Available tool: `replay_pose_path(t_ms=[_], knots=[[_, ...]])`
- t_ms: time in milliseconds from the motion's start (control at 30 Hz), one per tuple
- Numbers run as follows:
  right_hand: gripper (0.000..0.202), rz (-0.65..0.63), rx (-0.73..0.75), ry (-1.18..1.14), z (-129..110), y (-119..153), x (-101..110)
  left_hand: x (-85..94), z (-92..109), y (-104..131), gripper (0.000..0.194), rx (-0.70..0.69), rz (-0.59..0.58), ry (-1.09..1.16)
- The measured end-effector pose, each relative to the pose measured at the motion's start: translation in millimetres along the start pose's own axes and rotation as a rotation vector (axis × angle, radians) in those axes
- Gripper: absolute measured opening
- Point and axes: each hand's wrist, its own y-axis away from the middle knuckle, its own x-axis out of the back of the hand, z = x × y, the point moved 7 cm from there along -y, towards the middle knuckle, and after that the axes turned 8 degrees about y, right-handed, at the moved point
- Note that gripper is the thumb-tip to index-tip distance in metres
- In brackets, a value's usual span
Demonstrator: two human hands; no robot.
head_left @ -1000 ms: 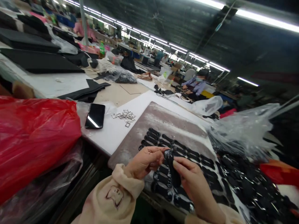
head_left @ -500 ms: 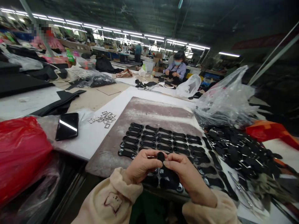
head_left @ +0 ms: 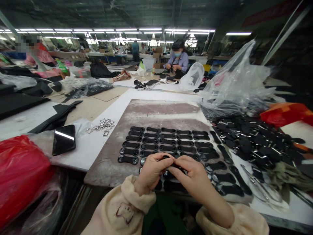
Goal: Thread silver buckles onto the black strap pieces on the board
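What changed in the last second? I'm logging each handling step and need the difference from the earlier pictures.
Both hands, left hand and right hand, lowered the black strap piece from upright in front of the camera to just above the board. Both kept their pinch. The rows of black pieces, phone and metal rings stayed put.

A black phone lies near the left edge of the white table, with a scatter of small metal rings just beyond it. A red plastic bag bulges at the table's near left corner. A clear plastic bag slumps toward the right side, an orange bag behind it. At a far table sits a person in a blue shirt.
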Motion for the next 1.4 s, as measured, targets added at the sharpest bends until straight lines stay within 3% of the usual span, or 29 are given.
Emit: replay_pose_path(t_ms=[167,333,400,500,633,800,967,1167,1400], knots=[[0.015,0.122,0.104,0.108,-3.6,3.7,3.8,-0.1,-7.2,0.9,0.026,0.037,0.03,0.169],[0.012,0.315,0.174,0.154,0.2,5.8,23.1,-0.2,-11.7,-0.5,0.051,0.216,0.019,0.55],[0.012,0.351,0.212,0.184,-0.5,7.3,28.2,2.0,-7.6,-1.8,0.044,0.199,0.028,0.639],[0.013,0.305,0.26,0.216,-4.2,8.7,22.9,6.1,-0.7,-3.0,0.035,0.108,0.045,0.703],[0.015,0.206,0.272,0.25,-9.2,9.2,5.4,9.0,0.4,-2.9,0.044,0.04,0.077,0.667],[0.016,0.149,0.275,0.275,-13.3,7.8,-6.1,4.7,1.6,-0.9,0.042,-0.017,0.037,0.6],[0.017,0.134,0.233,0.249,-9.7,6.0,-7.6,-4.0,9.7,4.7,0.071,-0.147,-0.038,0.378],[0.02,0.192,0.235,0.071,-9.0,9.9,-7.9,-19.1,17.3,16.4,0.096,-0.324,-0.097,0.058],[0.017,0.298,0.248,-0.033,-8.9,14.4,4.0,-29.1,27.5,29.2,0.094,-0.392,-0.209,0.067]])
